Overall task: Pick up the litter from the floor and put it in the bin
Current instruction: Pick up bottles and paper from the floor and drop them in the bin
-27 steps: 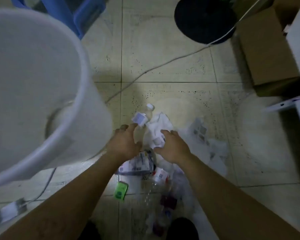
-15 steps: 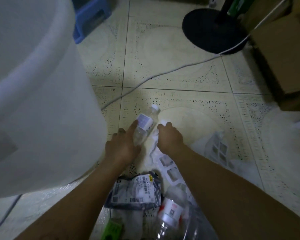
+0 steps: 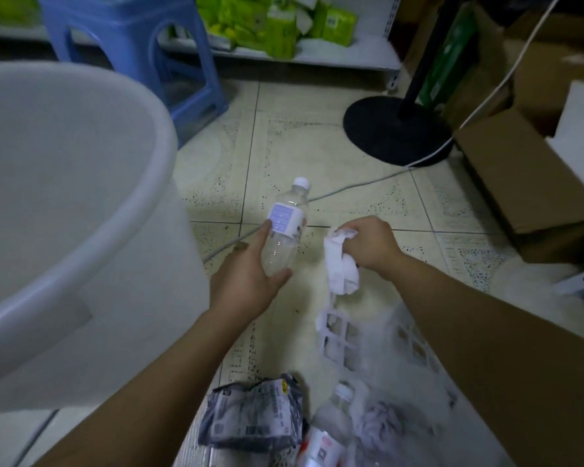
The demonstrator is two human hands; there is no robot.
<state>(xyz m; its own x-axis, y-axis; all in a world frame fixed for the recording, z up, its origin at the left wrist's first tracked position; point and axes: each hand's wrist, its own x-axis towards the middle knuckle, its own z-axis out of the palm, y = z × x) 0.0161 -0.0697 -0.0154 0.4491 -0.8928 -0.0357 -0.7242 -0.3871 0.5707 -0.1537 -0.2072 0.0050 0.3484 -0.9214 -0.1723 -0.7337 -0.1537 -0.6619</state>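
Left hand: our left hand (image 3: 246,281) is wrapped around a clear plastic bottle (image 3: 284,230). The thumb is on one side and the fingers on the other. The white cap points to about 12 o'clock.

Right hand: our right hand (image 3: 368,244) is closed tight on a crumpled white paper (image 3: 339,264). A long bit of it hangs down toward 6 o'clock.

Bin: the big white bin (image 3: 81,203) is at about 9 o'clock from our hands. Its open top is just beside our left hand.

Litter still on the floor: a grey wrapper (image 3: 253,416) lies at 6 o'clock. A second bottle (image 3: 331,429) lies just beside it. See-through plastic wrap (image 3: 402,358) is spread at about 5 o'clock.

Where we are in the job: we think both hands are full and ready to go to the bin. Lots of litter is left.

What could go wrong: the bottle is smooth and round, so it could slip out if we swing fast. The hanging bit of paper could catch on the bin rim and fall outside. A grey cable (image 3: 351,188) runs across the floor at 12 o'clock, and we could snag it.
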